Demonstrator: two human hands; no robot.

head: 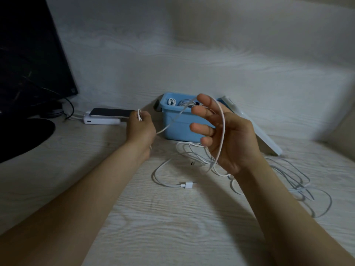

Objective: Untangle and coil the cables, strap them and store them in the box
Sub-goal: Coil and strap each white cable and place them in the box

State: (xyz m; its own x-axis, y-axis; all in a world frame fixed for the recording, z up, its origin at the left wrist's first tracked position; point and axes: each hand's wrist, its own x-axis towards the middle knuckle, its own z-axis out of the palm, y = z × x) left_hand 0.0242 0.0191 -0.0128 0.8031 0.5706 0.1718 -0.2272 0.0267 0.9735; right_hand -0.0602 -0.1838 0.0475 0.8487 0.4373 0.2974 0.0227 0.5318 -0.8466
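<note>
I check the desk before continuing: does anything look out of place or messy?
Yes. White cables lie tangled and uncoiled on the table, right of the blue box; the box lid stands tilted beside it.

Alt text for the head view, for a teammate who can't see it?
The left hand grips a white cable that loops over the open right hand. More white cables lie in loose loops on the table before a blue box holding coiled cables.

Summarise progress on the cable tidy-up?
Done: coiled cables sit in the blue box. In hand: left hand grips loops of a white cable that drapes over the open right hand. Left: the tangle on the table, strapping, and the lid, off beside the box.
</note>
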